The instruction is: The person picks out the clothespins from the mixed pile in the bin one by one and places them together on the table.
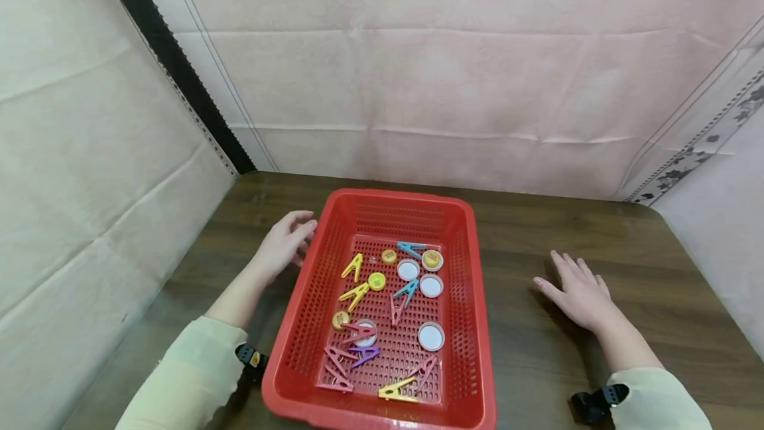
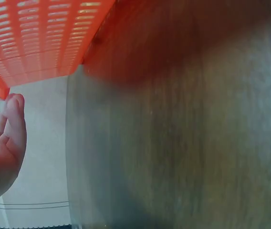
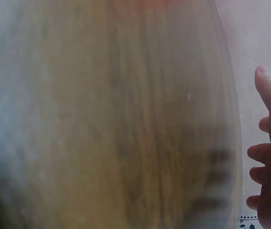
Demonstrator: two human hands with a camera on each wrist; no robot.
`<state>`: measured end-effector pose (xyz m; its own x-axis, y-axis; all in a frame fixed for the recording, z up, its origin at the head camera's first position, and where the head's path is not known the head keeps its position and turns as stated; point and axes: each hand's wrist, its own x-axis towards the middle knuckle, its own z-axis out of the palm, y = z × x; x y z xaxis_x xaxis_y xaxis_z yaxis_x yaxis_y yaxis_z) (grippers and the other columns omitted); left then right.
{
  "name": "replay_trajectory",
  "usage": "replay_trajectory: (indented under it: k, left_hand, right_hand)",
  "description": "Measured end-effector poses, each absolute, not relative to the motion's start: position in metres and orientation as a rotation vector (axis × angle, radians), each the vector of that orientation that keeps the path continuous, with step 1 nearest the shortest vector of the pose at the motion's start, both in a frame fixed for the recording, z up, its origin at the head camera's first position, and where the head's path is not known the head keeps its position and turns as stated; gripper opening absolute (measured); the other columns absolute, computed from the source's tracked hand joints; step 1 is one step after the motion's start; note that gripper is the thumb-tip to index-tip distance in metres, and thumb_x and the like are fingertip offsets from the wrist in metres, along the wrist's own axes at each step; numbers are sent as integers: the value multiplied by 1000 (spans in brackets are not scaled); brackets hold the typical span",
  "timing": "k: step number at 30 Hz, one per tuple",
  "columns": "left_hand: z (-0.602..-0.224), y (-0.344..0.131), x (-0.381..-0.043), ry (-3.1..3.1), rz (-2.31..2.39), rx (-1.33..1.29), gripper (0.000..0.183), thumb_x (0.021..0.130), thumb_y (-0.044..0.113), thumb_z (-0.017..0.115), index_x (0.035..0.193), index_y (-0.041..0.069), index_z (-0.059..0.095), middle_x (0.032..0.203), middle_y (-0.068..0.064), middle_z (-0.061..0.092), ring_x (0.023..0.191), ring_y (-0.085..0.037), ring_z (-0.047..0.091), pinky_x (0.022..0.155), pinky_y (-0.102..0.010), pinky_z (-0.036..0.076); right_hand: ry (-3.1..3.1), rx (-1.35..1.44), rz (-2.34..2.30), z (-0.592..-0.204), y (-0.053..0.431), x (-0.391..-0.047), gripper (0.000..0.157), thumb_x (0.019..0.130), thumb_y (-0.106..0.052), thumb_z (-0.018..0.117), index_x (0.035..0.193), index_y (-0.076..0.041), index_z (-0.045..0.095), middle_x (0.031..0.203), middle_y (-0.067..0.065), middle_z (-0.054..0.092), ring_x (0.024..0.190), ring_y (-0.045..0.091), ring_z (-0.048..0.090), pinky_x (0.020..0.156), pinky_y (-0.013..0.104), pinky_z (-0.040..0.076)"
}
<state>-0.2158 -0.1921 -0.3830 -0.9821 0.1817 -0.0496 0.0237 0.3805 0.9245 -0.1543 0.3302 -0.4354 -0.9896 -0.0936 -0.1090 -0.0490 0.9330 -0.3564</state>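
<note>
A red plastic basket [image 1: 484,350] with perforated walls stands on the wooden table. Inside lie yellow clothespins [image 1: 355,294], blue clothespins [image 1: 408,290], pink clothespins [image 1: 396,310] and a purple clothespin [image 1: 364,355]. Among them are white round caps [image 1: 431,336] and small yellow caps [image 1: 377,281]. My left hand [image 1: 282,244] is at the basket's left rim, fingers loosely bent; whether it touches the rim I cannot tell. In the left wrist view its thumb [image 2: 15,107] is close to the rim's corner. My right hand [image 1: 575,290], fingers spread and palm down, is over the table right of the basket, holding nothing.
The dark wood-grain table [image 1: 525,237] extends on both sides of the basket. Pale cloth [image 1: 418,85] hangs behind the table's far edge, with more cloth at the left and right. Each wrist wears a small black camera, such as the right one [image 1: 591,407].
</note>
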Motion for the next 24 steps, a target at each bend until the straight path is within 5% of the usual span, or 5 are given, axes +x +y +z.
replay_trajectory:
  k: [7,24]
  left_hand:
    - [-396,-187,-220,2462,1596,250,55,93,35,56,134,2,37,91,-17,55,66,-23,64,57,-38,58]
    - [-401,-182,-221,2312,1739,285,39,94,16,52,126,-2,38,106,-26,57,75,-26,68,63,-42,58]
  right_hand:
    - [2965,-118,-556,-438,328,-156,85,92,-58,41,147,2,17,144,37,19,131,55,11,96,75,7]
    - [2977,-162,-587,-429,316,-166,83,93,-55,42,146,4,18,143,36,22,130,55,15,98,73,13]
